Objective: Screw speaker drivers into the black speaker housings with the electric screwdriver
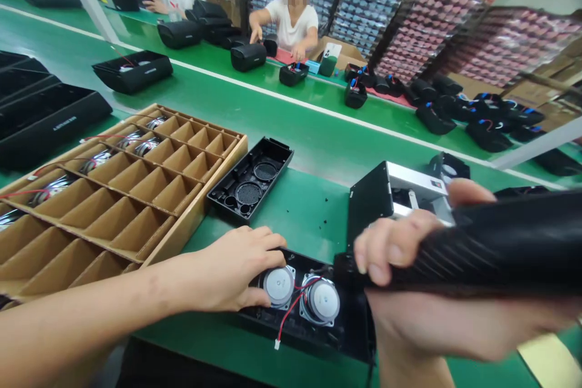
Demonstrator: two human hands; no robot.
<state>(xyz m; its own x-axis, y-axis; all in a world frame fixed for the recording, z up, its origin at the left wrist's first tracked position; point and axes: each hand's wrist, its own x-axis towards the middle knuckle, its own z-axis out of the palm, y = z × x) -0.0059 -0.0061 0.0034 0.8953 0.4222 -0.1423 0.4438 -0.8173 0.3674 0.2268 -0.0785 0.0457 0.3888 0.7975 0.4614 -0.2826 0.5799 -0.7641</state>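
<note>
Left hand (227,270) spread, fingers pressing on the speaker drivers (321,301) in a black housing (350,336), right hand (404,309) fingers clamped around a black speaker shell (491,248)!

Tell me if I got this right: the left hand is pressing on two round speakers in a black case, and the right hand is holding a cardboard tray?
One part is wrong: the right hand isn't holding a cardboard tray. The head view shows it gripping a long black speaker casing. The rest is right: the left hand is pressing on two round speakers in a black case.
</note>
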